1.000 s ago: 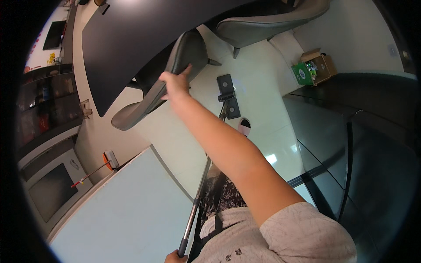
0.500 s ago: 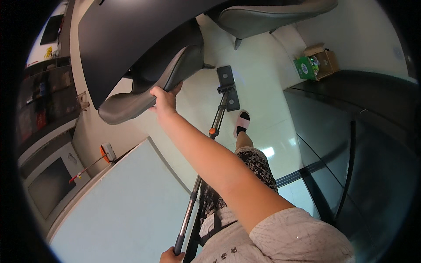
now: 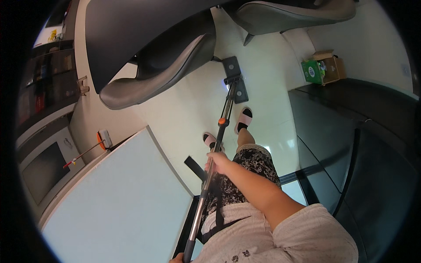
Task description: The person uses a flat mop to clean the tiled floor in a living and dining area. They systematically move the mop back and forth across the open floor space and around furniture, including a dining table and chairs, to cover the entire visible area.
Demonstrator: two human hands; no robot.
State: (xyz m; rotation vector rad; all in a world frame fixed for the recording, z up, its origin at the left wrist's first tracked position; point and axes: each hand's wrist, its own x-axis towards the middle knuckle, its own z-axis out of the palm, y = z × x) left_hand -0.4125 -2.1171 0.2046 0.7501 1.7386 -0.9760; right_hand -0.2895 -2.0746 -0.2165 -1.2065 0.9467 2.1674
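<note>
A long-handled flat mop (image 3: 228,105) runs from the lower edge toward the table, with a steel-and-black pole and an orange collar. Its black two-part head (image 3: 236,80) rests on the pale floor beside a chair leg. My right hand (image 3: 217,163) is wrapped round the middle of the pole. At the lower edge, my left hand (image 3: 176,258) grips the grey end of the handle, mostly cut off by the frame. A grey padded chair (image 3: 162,81) stands tucked against the dark table (image 3: 127,35), apart from both hands.
A second grey chair (image 3: 294,17) is at the far right of the table. A cardboard box (image 3: 334,69) sits on the black cabinet side, by the wall. A pale blue-white panel (image 3: 118,206) lies at left, near an orange-and-white brush (image 3: 103,139). My slippered feet (image 3: 245,117) stand behind the mop head.
My right hand has let go of the chair's back and taken hold of the mop pole. My left foot has come into view, and the mop handle has swung slightly right.
</note>
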